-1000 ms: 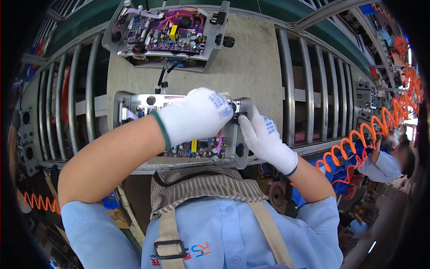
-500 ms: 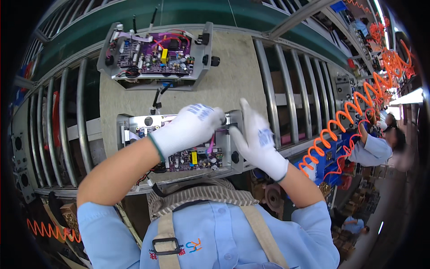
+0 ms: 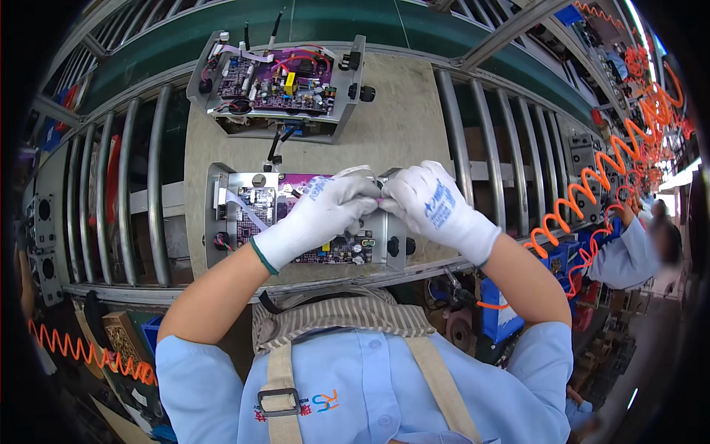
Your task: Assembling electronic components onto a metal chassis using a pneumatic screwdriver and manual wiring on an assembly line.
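Observation:
In front of me lies a grey metal chassis [image 3: 217, 181] with a purple circuit board [image 3: 255, 200] in it. My left hand [image 3: 329, 211], in a white glove, reaches over the board's right half with its fingers pinched together. What it grips is hidden by the glove. Against the chassis's right end, my gloved right hand [image 3: 429, 200] is closed too, fingertips meeting those of the left. A bit of pink wire [image 3: 380, 202] shows between the fingertips. The gloves cover the upper right of the board.
A second chassis with a purple board [image 3: 296, 81] stands farther off on the same wooden board [image 3: 414, 96]. Metal rollers [image 3: 154, 185] flank it on both sides. Orange coiled hoses [image 3: 592, 196] hang at the right, by blue bins [image 3: 503, 318] and another person [image 3: 629, 251].
My right hand has gone from spread fingers to a pinch and moved in to meet the left. The whole view has shifted slightly, so the chassis sits farther right.

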{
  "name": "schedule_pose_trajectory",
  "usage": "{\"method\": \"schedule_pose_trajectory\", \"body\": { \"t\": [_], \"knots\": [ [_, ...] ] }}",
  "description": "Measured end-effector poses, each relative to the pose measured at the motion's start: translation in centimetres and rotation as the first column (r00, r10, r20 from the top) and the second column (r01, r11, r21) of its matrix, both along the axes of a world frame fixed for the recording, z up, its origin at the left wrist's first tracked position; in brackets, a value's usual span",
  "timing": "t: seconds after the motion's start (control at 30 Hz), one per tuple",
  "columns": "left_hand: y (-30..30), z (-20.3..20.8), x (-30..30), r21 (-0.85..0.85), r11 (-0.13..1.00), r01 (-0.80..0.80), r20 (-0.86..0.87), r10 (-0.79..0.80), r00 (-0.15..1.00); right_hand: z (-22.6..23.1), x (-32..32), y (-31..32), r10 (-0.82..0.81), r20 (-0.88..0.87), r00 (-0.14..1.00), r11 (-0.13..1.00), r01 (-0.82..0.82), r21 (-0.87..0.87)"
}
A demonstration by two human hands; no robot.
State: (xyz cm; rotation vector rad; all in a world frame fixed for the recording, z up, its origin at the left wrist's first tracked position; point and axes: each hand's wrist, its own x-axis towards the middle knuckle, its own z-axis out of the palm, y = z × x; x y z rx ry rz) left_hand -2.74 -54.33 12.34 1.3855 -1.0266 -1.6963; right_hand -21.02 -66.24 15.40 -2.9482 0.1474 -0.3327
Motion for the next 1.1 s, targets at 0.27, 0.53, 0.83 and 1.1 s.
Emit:
{"method": "schedule_pose_trajectory", "body": {
  "t": [0.27, 0.53, 0.83, 1.1],
  "knots": [
    [-0.1, -2.2, 0.3, -0.433, 0.853, 0.29, 0.706, 0.121, 0.698, 0.6, 0.0, 1.2, -0.238, -0.183, 0.954, 0.969, 0.247, 0.029],
    [-1.8, -0.9, 0.7, -0.262, 0.853, 0.452, 0.817, -0.054, 0.575, 0.9, -0.2, 1.2, -0.283, -0.731, 0.621, 0.512, 0.742, 0.433],
    [-3.2, -0.9, -0.3, -0.195, 0.826, 0.528, 0.848, -0.129, 0.514, -3.1, -1.4, 1.2, -0.107, -0.705, 0.701, 0.416, 0.676, 0.608],
    [-1.3, -0.5, -2.9, -0.287, 0.889, 0.356, 0.904, 0.129, 0.408, -3.1, -1.4, 1.0, -0.173, -0.536, 0.826, 0.438, 0.552, 0.71]
  ]
}}
